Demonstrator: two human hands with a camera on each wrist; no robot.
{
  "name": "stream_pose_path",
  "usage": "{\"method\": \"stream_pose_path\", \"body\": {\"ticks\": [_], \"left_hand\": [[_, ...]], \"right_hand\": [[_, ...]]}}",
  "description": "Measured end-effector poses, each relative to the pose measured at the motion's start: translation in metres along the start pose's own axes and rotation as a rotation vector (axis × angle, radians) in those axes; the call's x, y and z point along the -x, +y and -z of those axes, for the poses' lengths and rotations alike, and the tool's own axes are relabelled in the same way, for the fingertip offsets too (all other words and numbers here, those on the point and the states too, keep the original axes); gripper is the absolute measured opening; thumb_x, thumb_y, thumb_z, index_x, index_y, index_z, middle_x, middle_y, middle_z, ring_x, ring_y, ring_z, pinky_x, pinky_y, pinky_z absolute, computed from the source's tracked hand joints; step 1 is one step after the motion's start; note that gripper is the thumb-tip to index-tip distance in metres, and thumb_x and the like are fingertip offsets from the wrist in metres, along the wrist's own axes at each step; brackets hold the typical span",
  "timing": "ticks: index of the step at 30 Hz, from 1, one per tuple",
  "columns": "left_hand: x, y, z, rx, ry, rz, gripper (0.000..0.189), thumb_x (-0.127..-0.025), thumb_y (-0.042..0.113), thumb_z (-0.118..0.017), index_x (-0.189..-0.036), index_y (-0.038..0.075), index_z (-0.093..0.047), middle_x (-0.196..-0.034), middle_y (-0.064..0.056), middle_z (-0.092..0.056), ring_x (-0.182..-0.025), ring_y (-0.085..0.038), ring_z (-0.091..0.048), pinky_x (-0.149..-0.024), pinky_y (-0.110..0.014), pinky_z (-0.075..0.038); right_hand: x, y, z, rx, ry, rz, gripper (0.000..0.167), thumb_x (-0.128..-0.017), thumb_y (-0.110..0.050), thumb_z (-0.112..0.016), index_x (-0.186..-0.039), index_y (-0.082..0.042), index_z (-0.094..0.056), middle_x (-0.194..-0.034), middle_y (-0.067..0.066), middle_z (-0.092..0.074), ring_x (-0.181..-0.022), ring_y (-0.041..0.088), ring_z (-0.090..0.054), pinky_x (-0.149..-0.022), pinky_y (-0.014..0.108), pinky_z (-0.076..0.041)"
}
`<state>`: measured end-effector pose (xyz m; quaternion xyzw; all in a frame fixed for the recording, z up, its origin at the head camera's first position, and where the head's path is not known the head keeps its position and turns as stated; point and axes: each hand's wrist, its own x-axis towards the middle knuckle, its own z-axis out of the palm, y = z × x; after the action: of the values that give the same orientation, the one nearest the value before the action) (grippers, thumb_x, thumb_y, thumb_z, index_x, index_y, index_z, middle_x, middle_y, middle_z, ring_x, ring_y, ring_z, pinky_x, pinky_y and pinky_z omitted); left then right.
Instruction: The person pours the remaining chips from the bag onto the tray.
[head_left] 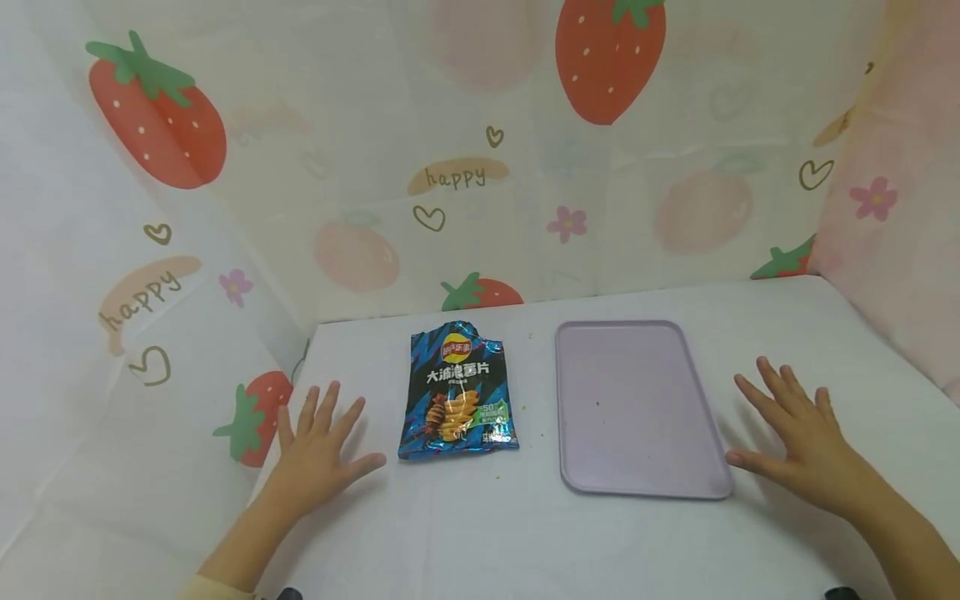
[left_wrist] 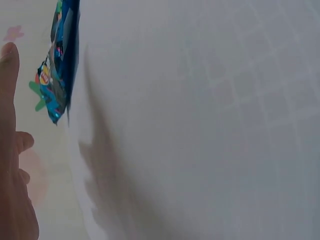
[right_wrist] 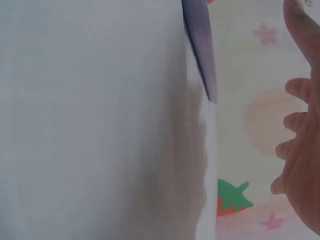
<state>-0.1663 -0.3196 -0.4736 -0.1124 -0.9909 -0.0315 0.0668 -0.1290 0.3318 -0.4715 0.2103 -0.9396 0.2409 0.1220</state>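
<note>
A blue and black chip bag (head_left: 457,392) with a torn, uneven top lies flat on the white table. To its right is a shallow lilac tray (head_left: 637,408) with a small dark speck on it. My left hand (head_left: 318,454), fingers spread, hovers left of the bag and holds nothing. Beyond the tray's right edge, my right hand (head_left: 806,446) is spread the same way, its thumb close to the tray's rim; whether they touch I cannot tell. The left wrist view shows the bag (left_wrist: 60,65) edge-on, and the right wrist view has the tray's side (right_wrist: 201,45).
Small crumbs (head_left: 523,407) dot the table between bag and tray. A white cloth (head_left: 480,533) covers the tabletop. Strawberry-printed fabric (head_left: 525,192) hangs behind it and along both sides. Dark rounded objects (head_left: 289,593) poke in at the bottom edge.
</note>
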Motion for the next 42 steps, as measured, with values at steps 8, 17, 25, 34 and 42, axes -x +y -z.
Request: {"method": "stream_pose_path", "body": {"ticks": [8,17,25,34,42], "left_hand": [[-0.004,0.009,-0.001,0.037,-0.032,0.022,0.101,-0.084,0.082,-0.055,-0.159,0.017,-0.038,-0.169,-0.022,-0.015,-0.155,-0.048,-0.005,-0.115,-0.077,0.004],[-0.010,0.019,-0.003,0.085,-0.049,0.029,0.100,-0.086,0.079,-0.058,-0.159,0.013,-0.037,-0.169,-0.022,-0.017,-0.154,-0.048,-0.007,-0.114,-0.078,0.001],[-0.015,0.027,-0.011,0.155,-0.072,0.051,0.103,-0.084,0.079,-0.059,-0.157,0.009,-0.038,-0.167,-0.024,-0.022,-0.153,-0.050,-0.011,-0.114,-0.079,-0.003],[-0.021,0.035,-0.017,0.191,-0.111,0.079,0.103,-0.086,0.078,-0.058,-0.158,0.008,-0.036,-0.166,-0.024,-0.025,-0.153,-0.049,-0.013,-0.114,-0.079,-0.005],[-0.023,0.041,-0.018,0.239,-0.140,0.102,0.099,-0.089,0.075,-0.058,-0.156,0.005,-0.039,-0.166,-0.024,-0.026,-0.153,-0.051,-0.015,-0.114,-0.079,-0.006]], "right_hand": [[-0.003,0.000,-0.004,-0.079,0.010,-0.025,0.101,-0.085,-0.029,-0.083,-0.164,-0.019,-0.022,-0.173,0.010,-0.002,-0.159,0.031,0.007,-0.117,0.066,0.019],[-0.003,-0.003,-0.006,-0.171,-0.012,-0.047,0.096,-0.090,-0.025,-0.078,-0.165,-0.021,-0.018,-0.173,0.009,-0.005,-0.159,0.031,0.005,-0.120,0.061,0.018],[-0.006,-0.001,-0.011,-0.264,-0.025,-0.076,0.094,-0.091,-0.021,-0.077,-0.165,-0.021,-0.019,-0.172,0.015,-0.010,-0.159,0.033,0.002,-0.120,0.065,0.013],[-0.006,-0.002,-0.016,-0.312,-0.048,-0.097,0.092,-0.093,-0.022,-0.075,-0.165,-0.023,-0.017,-0.171,0.018,-0.012,-0.148,-0.013,0.007,-0.121,0.066,0.010],[-0.006,-0.002,-0.020,-0.311,-0.059,-0.126,0.091,-0.095,-0.023,-0.074,-0.165,-0.022,-0.017,-0.170,0.017,-0.015,-0.153,-0.005,0.001,-0.124,0.027,0.011]]}}
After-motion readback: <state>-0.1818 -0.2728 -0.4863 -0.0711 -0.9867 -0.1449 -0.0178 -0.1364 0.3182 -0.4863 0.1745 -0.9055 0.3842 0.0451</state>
